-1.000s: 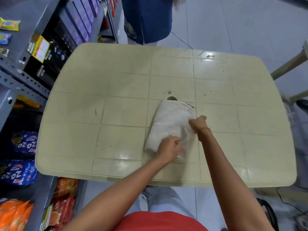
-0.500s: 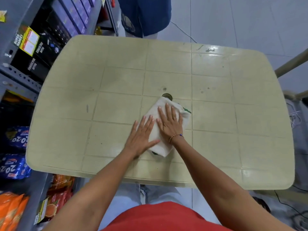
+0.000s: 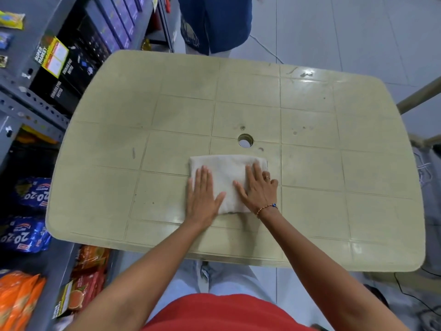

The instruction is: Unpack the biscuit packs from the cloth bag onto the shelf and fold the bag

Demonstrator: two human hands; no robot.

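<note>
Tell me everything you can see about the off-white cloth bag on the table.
The off-white cloth bag looks like soft woven fabric, folded into a flat rectangle. It lies on the beige plastic table, just before the round hole. The left hand and right hand press flat on it, fingers straight.

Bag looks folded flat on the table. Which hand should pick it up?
Probably the right hand: it lies flat on the cloth bag, covering its right edge. The left hand presses the left edge, nearer the shelf. Nearly even.
</note>
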